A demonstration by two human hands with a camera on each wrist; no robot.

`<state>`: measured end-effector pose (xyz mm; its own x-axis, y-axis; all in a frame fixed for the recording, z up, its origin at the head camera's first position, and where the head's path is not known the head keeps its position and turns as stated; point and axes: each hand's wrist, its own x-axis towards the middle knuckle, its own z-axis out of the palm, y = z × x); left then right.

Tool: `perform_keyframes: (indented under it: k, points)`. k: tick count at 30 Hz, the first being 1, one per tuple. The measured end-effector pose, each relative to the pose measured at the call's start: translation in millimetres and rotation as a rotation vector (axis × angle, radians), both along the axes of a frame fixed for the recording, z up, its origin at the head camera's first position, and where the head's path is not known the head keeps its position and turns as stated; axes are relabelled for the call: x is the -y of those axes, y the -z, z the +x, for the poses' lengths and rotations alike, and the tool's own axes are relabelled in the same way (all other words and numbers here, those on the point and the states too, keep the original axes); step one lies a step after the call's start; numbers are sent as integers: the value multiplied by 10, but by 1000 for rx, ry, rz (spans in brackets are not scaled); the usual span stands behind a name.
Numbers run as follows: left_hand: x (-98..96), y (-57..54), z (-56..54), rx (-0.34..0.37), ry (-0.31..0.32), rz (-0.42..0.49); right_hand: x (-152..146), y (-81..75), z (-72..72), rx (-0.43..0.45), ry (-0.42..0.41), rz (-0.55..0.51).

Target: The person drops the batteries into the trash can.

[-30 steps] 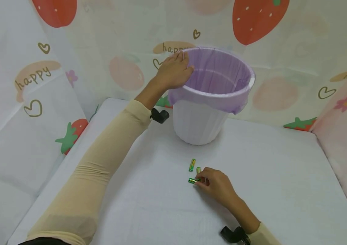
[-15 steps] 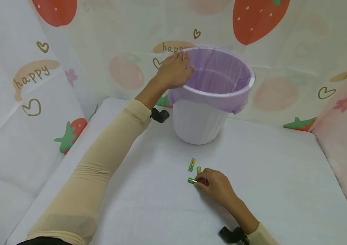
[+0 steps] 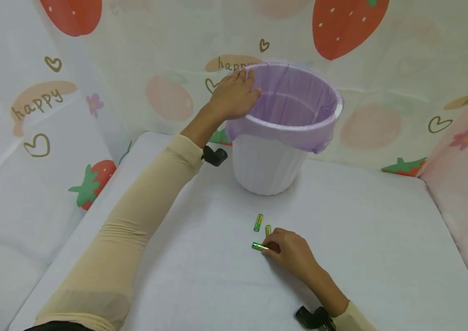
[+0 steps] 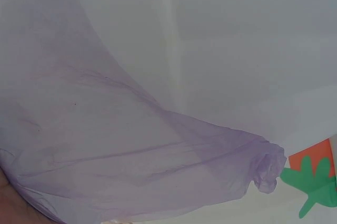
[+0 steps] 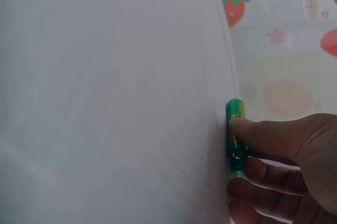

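Note:
In the head view my left hand [image 3: 235,95] rests on the left rim of a white trash bin [image 3: 268,165]. Its fingers look straight against the rim, with the thumb toward the inside. A purple bin liner [image 3: 287,131] is folded over the rim; in the left wrist view, the liner [image 4: 158,155] hangs down the bin's wall. On the table my right hand [image 3: 293,253] pinches a green battery [image 3: 257,246] between thumb and fingers. Another green battery [image 3: 268,230] lies beside the fingertips, and one more battery [image 3: 258,222] lies farther back. The right wrist view shows my thumb on the battery [image 5: 236,109].
A white cloth covers the table [image 3: 362,248]. Behind it hangs a backdrop [image 3: 167,50] printed with strawberries and hearts, which also lines both sides. Dark wrist cameras sit on both forearms.
The pinched battery has shifted slightly left and toward me, with its end clearer of the fingers. My left hand and the bin stay in place.

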<state>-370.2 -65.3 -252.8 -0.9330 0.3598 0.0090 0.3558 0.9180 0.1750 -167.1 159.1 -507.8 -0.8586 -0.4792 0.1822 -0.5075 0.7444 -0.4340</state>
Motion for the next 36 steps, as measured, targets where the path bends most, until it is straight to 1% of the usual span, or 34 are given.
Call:
perform_keyframes:
  k: [7,13,17,26,33,36]
  points:
    - [13,14,-9,5,-2,2,23,-1,10,1,-1,36]
    - [15,8,-3,7,-6,-8,20,3,15,-15,-7,46]
    - [12,8,4,10,-4,0,10,2,19,-11,-13,36]
    - [14,14,1,0,3,6,-55,-74,16,71,-3,-63]
    - [36,13,-10,-5,2,1,-94,-178,-12,54,-33,-147]
    - [44,9,-16,-3,0,1,-104,-221,-20,59,-41,-192]
